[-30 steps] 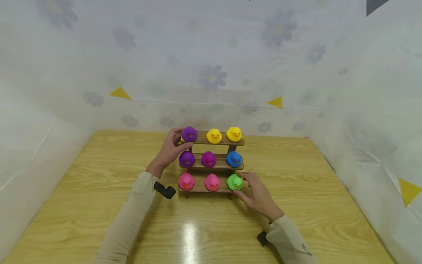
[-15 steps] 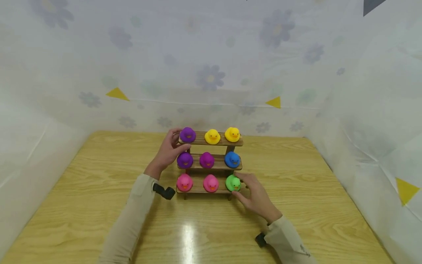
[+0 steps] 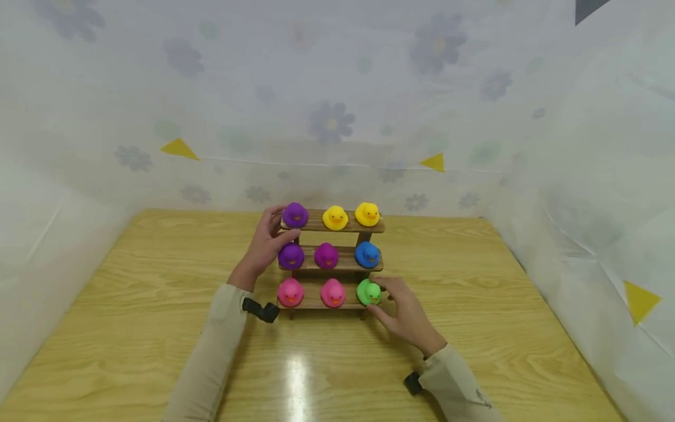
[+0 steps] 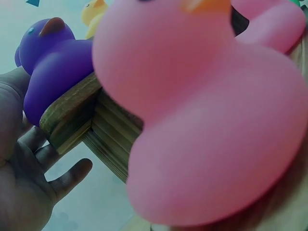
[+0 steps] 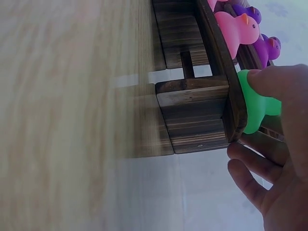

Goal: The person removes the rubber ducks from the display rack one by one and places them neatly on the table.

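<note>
A three-tier wooden display stand (image 3: 345, 259) holds several rubber ducks. My left hand (image 3: 263, 241) is at the left end of the top tier, thumb in front and fingers behind, around the purple rubber duck (image 3: 295, 215). In the left wrist view, that hand's lower fingers (image 4: 72, 178) spread beside the shelf end. On the bottom tier's right end, my right hand (image 3: 408, 313) pinches the green rubber duck (image 3: 368, 292) between thumb and index finger. The right wrist view has the thumb on this green duck (image 5: 255, 108), with the other fingers loosely bent below.
Two yellow ducks (image 3: 334, 218) share the top tier. Purple, magenta (image 3: 327, 256) and blue ducks (image 3: 367, 255) line the middle one. Two pink ducks (image 3: 290, 292) sit on the bottom tier. The stand is on a wood-grain table (image 3: 158, 328), with a flower-patterned sheet (image 3: 332, 88) behind.
The whole head view has shifted slightly, so stand and hands appear a little farther left. Both hands keep their places at the purple and green ducks.
</note>
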`<state>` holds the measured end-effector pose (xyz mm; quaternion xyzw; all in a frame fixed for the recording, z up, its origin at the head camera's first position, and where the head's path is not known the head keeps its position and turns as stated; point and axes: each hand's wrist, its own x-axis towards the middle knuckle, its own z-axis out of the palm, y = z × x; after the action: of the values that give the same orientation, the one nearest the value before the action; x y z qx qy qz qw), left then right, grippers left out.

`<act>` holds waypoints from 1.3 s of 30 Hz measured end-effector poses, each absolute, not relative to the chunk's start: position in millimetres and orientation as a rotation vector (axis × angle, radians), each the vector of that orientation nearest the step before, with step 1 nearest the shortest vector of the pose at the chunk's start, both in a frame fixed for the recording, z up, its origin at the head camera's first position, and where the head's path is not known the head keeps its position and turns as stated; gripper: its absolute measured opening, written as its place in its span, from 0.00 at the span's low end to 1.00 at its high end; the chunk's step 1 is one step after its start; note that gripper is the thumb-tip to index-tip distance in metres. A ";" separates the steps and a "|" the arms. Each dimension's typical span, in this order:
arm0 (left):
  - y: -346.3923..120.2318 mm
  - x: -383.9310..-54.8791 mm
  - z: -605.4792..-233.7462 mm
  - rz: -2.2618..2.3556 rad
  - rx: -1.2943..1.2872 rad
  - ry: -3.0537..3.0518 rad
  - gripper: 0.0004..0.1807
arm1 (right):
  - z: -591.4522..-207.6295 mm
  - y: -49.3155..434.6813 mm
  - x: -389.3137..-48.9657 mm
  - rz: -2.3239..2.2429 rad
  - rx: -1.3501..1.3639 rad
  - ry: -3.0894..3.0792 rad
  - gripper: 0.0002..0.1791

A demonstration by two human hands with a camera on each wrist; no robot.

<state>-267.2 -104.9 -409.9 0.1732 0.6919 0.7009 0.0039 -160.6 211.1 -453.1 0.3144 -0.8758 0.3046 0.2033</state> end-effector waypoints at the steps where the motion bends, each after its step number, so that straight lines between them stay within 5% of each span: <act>1: -104.9 -267.2 -410.0 2.194 0.545 2.170 0.31 | -453.1 211.4 -160.6 0.857 0.879 -2.438 0.31; 24: -106.0 -265.7 -408.0 2.184 0.540 2.185 0.32 | -440.6 245.9 -173.3 0.888 0.774 -2.259 0.25; 39: -104.1 -266.7 -411.5 2.225 0.554 2.165 0.31 | -446.0 262.0 -211.4 0.897 0.565 -2.330 0.25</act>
<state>-266.7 -104.1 -411.5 0.1758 0.6865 0.7055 -0.0059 -211.4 262.0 -446.0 0.2115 -0.8720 0.3357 0.2867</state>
